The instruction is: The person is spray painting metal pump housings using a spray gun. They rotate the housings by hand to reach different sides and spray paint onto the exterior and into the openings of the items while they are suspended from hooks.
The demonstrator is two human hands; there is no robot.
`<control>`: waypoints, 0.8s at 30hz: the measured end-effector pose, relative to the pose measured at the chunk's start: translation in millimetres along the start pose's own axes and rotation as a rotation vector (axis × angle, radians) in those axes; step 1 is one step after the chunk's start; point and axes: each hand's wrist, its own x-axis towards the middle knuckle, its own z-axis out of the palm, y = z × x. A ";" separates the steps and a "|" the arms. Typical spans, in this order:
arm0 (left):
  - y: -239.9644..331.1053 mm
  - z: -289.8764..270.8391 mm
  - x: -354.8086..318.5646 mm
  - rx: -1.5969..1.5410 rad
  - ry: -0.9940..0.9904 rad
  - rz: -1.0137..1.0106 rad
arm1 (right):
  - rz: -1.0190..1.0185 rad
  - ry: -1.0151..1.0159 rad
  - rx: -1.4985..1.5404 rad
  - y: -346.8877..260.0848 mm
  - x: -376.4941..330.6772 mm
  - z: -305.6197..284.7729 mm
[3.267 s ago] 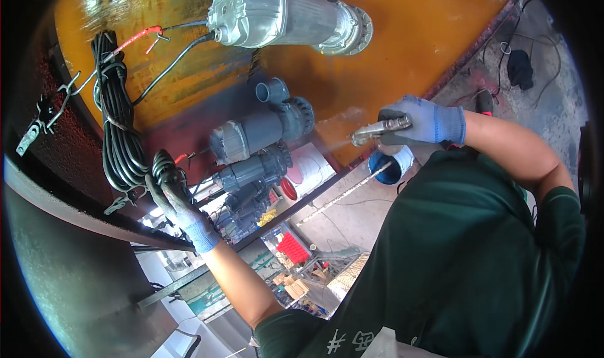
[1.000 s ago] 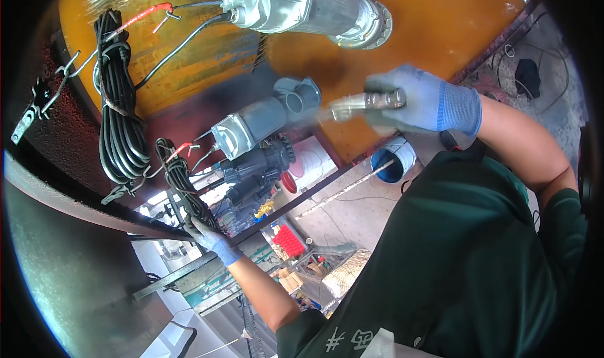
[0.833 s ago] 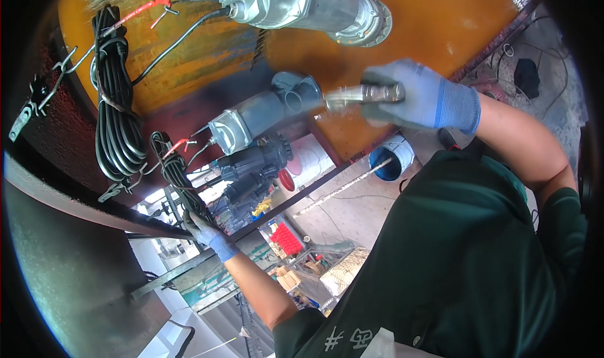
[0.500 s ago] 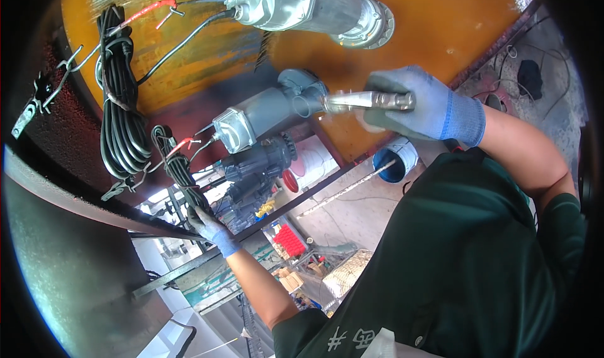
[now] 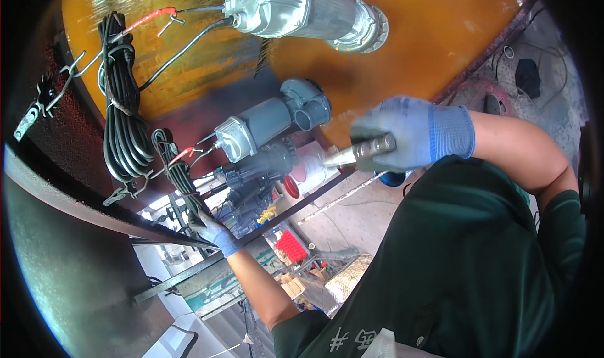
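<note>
My right hand [image 5: 409, 134], in a blue and grey work glove, is closed around a short metal tool [image 5: 372, 146] with a ribbed dark collar and a paler tip; blur hides its exact kind. The tool points left, just below the open round outlet of a hanging grey motor pump [image 5: 261, 122], apart from it. Lower left, my gloved left hand [image 5: 214, 231] is closed on the bottom end of a black cable coil [image 5: 179, 175]. That coil hangs beside the pump, joined to it by a cable. Its fingers are partly hidden.
A silver motor pump [image 5: 308, 12] hangs above, beside a larger cable coil [image 5: 123, 119]. Orange panels [image 5: 415, 37] stand behind. More dark pumps [image 5: 251, 182] hang beyond. A blue bucket [image 5: 393, 179], a white bucket [image 5: 309, 172] and a red crate [image 5: 290, 247] stand below.
My right hand has moved down and slightly left with the tool, away from the pump's outlet, and now covers most of the blue bucket. My left hand stays on the cable coil.
</note>
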 end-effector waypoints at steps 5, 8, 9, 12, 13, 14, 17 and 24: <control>-19.4 -8.0 24.3 0.189 -0.038 -0.014 | 0.067 0.142 0.065 4.1 -0.3 -0.6; -29.1 -6.4 40.4 0.193 -0.058 -0.012 | 0.112 0.432 0.231 26.2 -0.7 -0.8; -33.1 -4.0 43.2 0.210 -0.068 -0.033 | 0.115 0.431 0.232 32.0 -3.8 2.1; -11.5 16.7 41.1 0.247 -0.037 -0.060 | 0.151 0.084 0.027 42.0 -10.0 3.6; -16.8 12.5 48.2 0.292 -0.038 -0.068 | 0.150 0.081 0.028 41.5 -8.6 4.8; -24.2 9.4 55.3 0.295 -0.037 -0.069 | 0.172 0.145 0.039 40.5 -6.0 6.4; -53.4 -2.4 80.5 0.236 -0.075 -0.035 | 0.333 0.221 0.157 35.8 5.2 0.2; -6.4 21.9 44.3 0.109 -0.097 -0.057 | 0.178 0.282 0.113 48.3 3.4 5.1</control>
